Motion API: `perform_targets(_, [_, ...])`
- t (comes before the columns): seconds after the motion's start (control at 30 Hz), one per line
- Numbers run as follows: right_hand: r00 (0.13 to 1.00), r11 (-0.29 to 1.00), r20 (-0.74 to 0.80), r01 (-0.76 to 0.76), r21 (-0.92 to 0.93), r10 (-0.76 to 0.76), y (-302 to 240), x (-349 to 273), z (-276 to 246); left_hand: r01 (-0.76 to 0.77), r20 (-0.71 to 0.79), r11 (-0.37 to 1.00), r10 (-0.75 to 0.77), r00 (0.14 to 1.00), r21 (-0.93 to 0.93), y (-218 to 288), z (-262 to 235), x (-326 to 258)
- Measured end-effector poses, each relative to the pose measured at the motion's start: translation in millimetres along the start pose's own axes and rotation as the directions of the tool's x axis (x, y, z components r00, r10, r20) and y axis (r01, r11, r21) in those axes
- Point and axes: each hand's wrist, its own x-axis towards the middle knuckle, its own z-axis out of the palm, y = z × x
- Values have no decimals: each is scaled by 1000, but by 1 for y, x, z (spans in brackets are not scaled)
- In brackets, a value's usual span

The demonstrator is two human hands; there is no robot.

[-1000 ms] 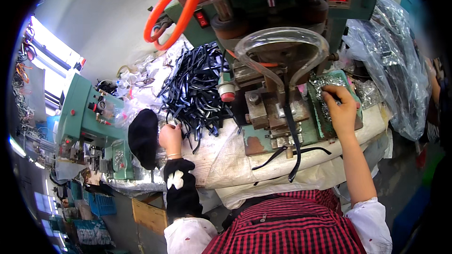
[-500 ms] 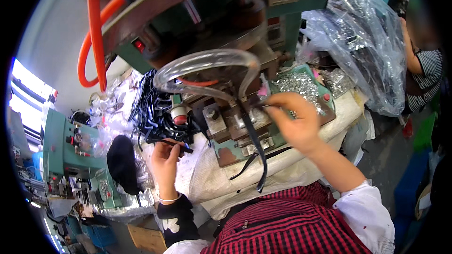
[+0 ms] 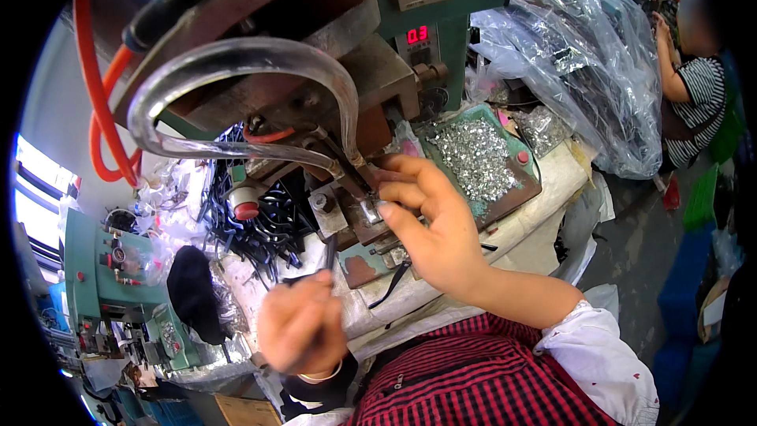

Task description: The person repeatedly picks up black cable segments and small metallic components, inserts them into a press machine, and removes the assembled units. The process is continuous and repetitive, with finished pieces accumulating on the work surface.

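At the centre of the frame the right hand (image 3: 430, 229) reaches up to the green press machine (image 3: 441, 24), its fingers stretched apart and its fingertips (image 3: 385, 209) resting on the small metal die block (image 3: 364, 213) under the machine's head. Whether anything is pinched between those fingertips cannot be told. Low and left of centre, the left hand (image 3: 300, 331) is blurred; its fingers are curled together around a thin black strap (image 3: 327, 256) whose end rises toward the die block, just below it. A second black strap (image 3: 390, 284) hangs over the white padded table edge (image 3: 544, 225) between the 2 hands.

Just right of the right hand, touching the machine base, sits a green tray (image 3: 516, 154) heaped with small shiny metal pieces (image 3: 473, 154). Above the hands a clear bent tube (image 3: 236, 71) loops across the upper left of the frame, and an orange hose (image 3: 95, 118) curves down the left rim. Left of the die block lies a pile of black straps (image 3: 252, 221), with a red-capped button (image 3: 246, 207) on it. Large clear plastic bags (image 3: 576, 55) fill the upper right, and beyond them, at the right rim, another person in a striped top (image 3: 698, 95) works. A smaller green machine (image 3: 102, 268) stands at the lower left, with a black cloth (image 3: 193, 300) beside it.
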Motion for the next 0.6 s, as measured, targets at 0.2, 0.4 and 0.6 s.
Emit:
perform_targets(0.2, [914,539,193,370,-757,-356,12,30,-59,-262,298,959,221,929,104,-2,49,15])
perform_targets(0.4, [987,155,48,72,-985,-151,40,25,-131,-340,240,939,319,917,47,-25,63,7])
perform_targets(0.6, [930,220,56,144,-965,-363,77,28,-146,-295,213,955,279,936,46,-23,61,6])
